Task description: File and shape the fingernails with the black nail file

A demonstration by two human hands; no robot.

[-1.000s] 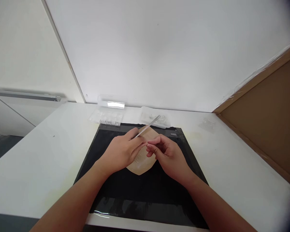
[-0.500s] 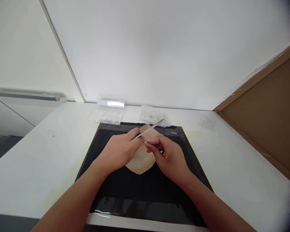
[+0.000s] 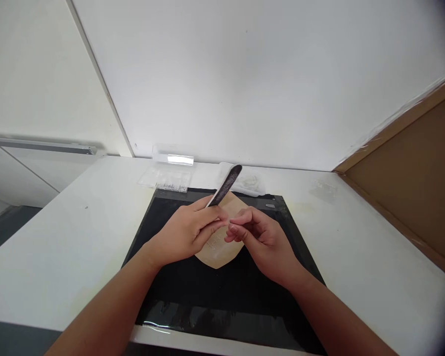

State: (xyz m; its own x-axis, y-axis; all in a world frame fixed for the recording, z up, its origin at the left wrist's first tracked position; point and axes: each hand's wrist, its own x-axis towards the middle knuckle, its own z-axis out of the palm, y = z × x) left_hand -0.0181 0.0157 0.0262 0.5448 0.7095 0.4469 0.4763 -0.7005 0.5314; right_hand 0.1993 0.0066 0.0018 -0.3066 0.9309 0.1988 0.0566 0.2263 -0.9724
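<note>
My left hand [image 3: 193, 225] is closed round a nail file [image 3: 226, 186], whose dark rough face and rounded end stick up past the fingers. The thumb and forefinger of that hand are also pinched together, close to the fingertips of my right hand [image 3: 261, 240]. My right hand is closed in a pinch too; whatever tiny piece lies between the fingertips is too small to name. Below both hands lies a beige leaf-shaped sheet [image 3: 218, 258], with several small clear pieces [image 3: 215, 241] on it, partly covered by the left hand.
A black mat [image 3: 193, 291] lies under the sheet on a white table [image 3: 77, 247]. At the back stand an open clear compartment box [image 3: 166, 178] and a translucent tray [image 3: 250, 184] with small pieces. A clear bag [image 3: 323, 189] lies to the right, near a brown-framed panel [image 3: 411, 183].
The nail file has turned from edge-on to showing its dark face, and its end points more steeply up. Both hands stay close together, with the fingertips slightly shifted.
</note>
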